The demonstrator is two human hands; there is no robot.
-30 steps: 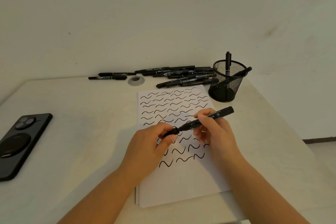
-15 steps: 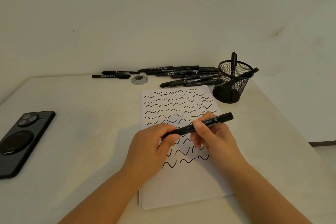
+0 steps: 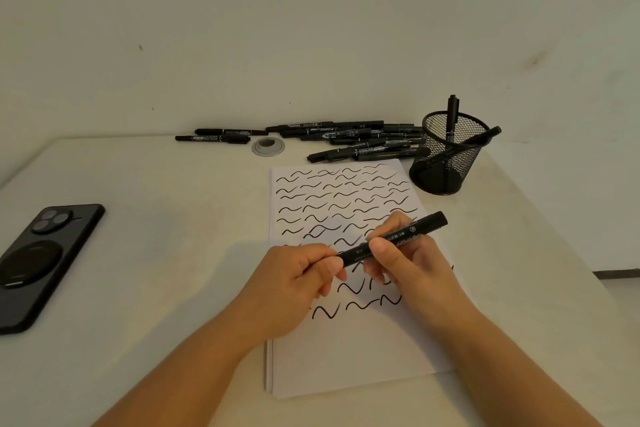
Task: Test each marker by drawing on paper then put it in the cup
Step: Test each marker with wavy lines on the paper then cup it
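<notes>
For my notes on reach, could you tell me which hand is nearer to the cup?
The right hand. It grips the marker over the paper, below-left of the cup; the left hand is farther left.

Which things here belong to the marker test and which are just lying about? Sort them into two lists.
Job:
marker, held by left hand and right hand
paper with squiggles
mesh cup, markers already in it
marker pile by the wall

Lying about:
phone, left on the table
grey disc near the pile
</notes>
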